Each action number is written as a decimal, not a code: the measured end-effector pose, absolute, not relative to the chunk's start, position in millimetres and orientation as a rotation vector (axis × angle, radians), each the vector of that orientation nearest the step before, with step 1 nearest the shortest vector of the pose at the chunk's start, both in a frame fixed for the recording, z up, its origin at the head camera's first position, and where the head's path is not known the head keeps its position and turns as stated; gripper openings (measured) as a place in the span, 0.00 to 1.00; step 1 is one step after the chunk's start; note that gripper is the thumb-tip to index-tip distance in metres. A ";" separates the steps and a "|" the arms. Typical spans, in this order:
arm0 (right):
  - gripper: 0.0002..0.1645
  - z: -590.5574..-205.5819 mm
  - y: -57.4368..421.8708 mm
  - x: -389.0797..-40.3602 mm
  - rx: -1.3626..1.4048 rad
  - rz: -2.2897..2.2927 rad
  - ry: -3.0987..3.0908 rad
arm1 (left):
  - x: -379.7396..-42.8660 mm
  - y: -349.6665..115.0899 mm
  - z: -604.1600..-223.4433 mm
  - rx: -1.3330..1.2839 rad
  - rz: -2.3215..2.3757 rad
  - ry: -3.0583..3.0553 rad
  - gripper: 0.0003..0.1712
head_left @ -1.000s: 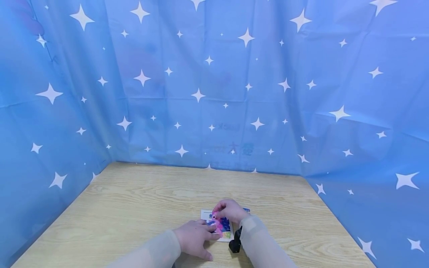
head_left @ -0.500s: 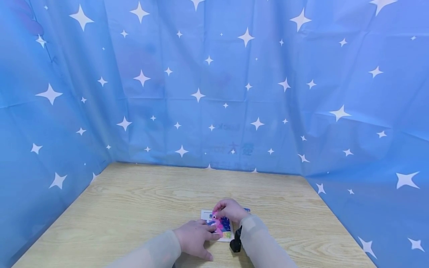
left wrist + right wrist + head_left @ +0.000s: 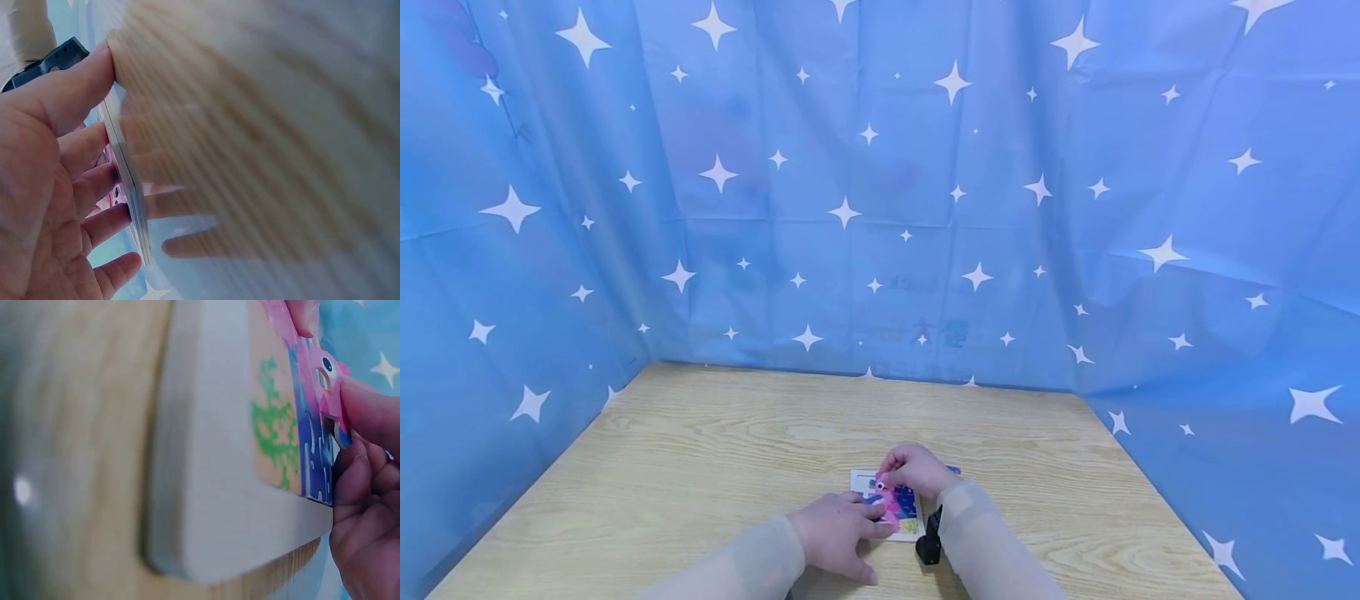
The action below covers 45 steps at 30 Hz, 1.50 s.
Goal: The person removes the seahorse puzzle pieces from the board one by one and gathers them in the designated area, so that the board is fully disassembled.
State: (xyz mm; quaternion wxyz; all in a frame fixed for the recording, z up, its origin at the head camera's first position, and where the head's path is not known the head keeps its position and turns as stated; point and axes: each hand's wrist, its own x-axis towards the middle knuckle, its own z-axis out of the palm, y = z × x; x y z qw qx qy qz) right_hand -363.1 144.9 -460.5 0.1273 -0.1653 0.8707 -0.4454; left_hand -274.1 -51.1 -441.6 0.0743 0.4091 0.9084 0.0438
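Pink puzzle piece (image 3: 882, 488), right in the thick of it, low in the centre of the head view, pinched at its top between thumb and fingers of the right hand (image 3: 921, 472)! Beneath it lies the white-edged puzzle board (image 3: 860, 481), flat on the wood-grained worktop (image 3: 737, 433). In from the lower left comes the left hand (image 3: 838, 532), fingers spread, tips on the board, thumb out towards the bottom of the frame. A bit of blue (image 3: 953, 470) peeks out just beyond the right hand, a black device (image 3: 929, 546) sits at the right wrist, and the star-patterned blue curtain (image 3: 842, 167) fills the upper frame.

Over to the left wrist: that hand takes the left side, fingers apart, several tips up against the thin edge of the board near the centre-left. Worktop sweeps across the right, blurred.

And the right wrist! Board rim slants through the middle, orange and green print beside blue. At the right, thumb and finger grip the piece, its painted eye showing, tilted up from the board. Another fingertip pokes in at the top edge.
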 end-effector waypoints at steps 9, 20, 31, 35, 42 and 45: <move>0.02 -459.1 145.8 -362.8 -0.445 -1.379 2.479 | -272.9 -51.0 -440.0 1.228 0.128 2.727 0.37; 0.02 -460.5 143.3 -365.2 -0.412 -1.347 2.497 | -273.2 -51.9 -439.7 1.219 0.138 2.731 0.37; 0.03 -460.2 142.3 -367.4 -0.354 -1.395 2.457 | -272.8 -53.2 -440.4 1.230 0.117 2.748 0.37; 0.03 -461.9 144.5 -368.4 -0.377 -1.420 2.447 | -272.9 -52.8 -440.1 1.223 0.122 2.749 0.37; 0.05 -461.0 149.1 -368.7 -0.368 -1.445 2.434 | -273.8 -52.0 -441.1 1.219 0.129 2.747 0.38; 0.05 -459.4 150.8 -369.0 -0.342 -1.468 2.405 | -273.7 -51.9 -441.3 1.208 0.142 2.739 0.38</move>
